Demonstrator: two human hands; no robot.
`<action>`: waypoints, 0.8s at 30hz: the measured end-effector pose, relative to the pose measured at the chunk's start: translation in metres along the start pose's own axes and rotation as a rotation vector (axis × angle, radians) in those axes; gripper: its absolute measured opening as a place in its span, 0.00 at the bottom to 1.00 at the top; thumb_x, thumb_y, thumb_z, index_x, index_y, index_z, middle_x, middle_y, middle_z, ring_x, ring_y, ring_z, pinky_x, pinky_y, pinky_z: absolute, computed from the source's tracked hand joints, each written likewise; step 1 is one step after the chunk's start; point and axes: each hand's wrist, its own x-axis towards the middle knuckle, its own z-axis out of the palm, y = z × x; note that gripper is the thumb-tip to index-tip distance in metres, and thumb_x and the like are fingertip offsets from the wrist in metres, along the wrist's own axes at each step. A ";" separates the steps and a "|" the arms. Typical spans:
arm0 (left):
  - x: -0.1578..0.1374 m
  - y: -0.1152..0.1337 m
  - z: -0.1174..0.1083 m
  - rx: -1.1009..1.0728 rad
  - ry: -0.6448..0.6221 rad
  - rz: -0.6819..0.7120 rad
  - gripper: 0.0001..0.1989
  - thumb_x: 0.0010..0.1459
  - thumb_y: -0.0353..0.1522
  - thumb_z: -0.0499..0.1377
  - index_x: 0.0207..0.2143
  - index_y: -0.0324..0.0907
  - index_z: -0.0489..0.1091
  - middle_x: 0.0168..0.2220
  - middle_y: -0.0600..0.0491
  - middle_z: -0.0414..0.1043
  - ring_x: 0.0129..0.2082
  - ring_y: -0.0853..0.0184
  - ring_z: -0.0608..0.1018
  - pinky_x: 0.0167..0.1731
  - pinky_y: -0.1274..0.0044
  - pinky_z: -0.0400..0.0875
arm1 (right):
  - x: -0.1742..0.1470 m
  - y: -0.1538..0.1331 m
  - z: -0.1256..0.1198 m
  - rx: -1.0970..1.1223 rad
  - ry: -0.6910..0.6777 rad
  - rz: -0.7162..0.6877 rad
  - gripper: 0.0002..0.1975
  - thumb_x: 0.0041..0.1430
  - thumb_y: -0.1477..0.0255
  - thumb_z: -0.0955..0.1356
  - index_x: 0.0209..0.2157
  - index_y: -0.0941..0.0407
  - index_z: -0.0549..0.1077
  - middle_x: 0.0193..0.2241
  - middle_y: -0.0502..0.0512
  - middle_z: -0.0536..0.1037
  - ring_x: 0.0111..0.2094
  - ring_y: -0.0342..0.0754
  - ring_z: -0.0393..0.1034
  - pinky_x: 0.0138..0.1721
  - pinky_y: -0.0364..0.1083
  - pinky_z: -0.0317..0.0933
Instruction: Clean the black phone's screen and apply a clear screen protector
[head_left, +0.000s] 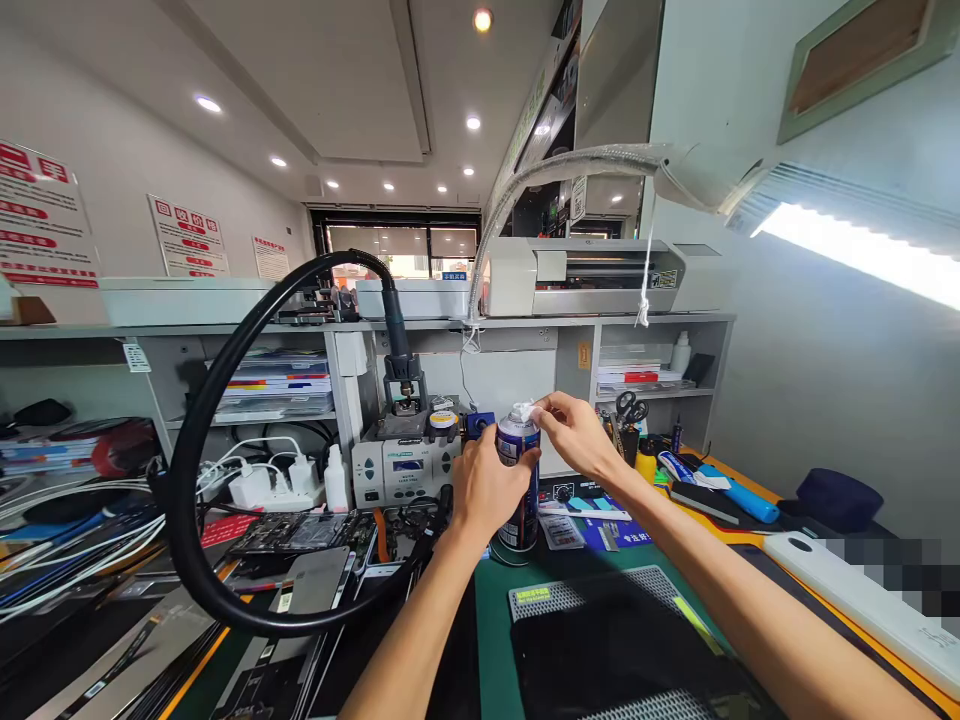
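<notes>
My left hand (487, 485) is wrapped round the middle of a dark blue spray can (520, 520), which stands upright at the back of the green mat. At the can's top, my right hand (574, 430) pinches a white crumpled tissue (523, 411) against the nozzle area. The nozzle itself is hidden by the tissue and fingers. In front of both hands lies a grey perforated pad (637, 590) with a dark flat device (600, 655) on it, partly under my right forearm.
A hot-air station (409, 465) with a thick black hose (180, 480) stands left of the can. Disassembled phone parts (300, 580) cover the left bench. Scissors (631, 408) stand in a holder at right. A lamp (847, 220) hangs overhead on a flexible neck.
</notes>
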 end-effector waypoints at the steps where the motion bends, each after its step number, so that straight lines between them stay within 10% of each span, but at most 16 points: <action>1: 0.000 0.000 0.000 -0.001 0.003 0.000 0.22 0.61 0.47 0.62 0.49 0.40 0.72 0.44 0.48 0.77 0.43 0.60 0.79 0.46 0.65 0.72 | 0.002 0.003 0.000 0.014 -0.001 0.009 0.14 0.68 0.62 0.67 0.37 0.58 0.75 0.35 0.52 0.78 0.37 0.48 0.72 0.42 0.50 0.65; 15: 0.000 0.001 0.000 -0.018 0.017 -0.001 0.19 0.59 0.44 0.63 0.46 0.41 0.72 0.38 0.49 0.78 0.39 0.60 0.79 0.42 0.68 0.71 | 0.048 0.006 -0.001 0.259 -0.337 -0.069 0.29 0.71 0.53 0.57 0.36 0.58 0.80 0.40 0.59 0.82 0.46 0.53 0.74 0.52 0.54 0.62; 24: 0.000 -0.001 0.000 -0.036 0.009 -0.003 0.20 0.60 0.45 0.63 0.48 0.41 0.72 0.40 0.48 0.79 0.41 0.59 0.80 0.44 0.66 0.71 | 0.062 -0.007 -0.008 0.184 -0.315 -0.058 0.30 0.68 0.49 0.59 0.35 0.58 0.81 0.36 0.57 0.82 0.41 0.52 0.75 0.48 0.53 0.63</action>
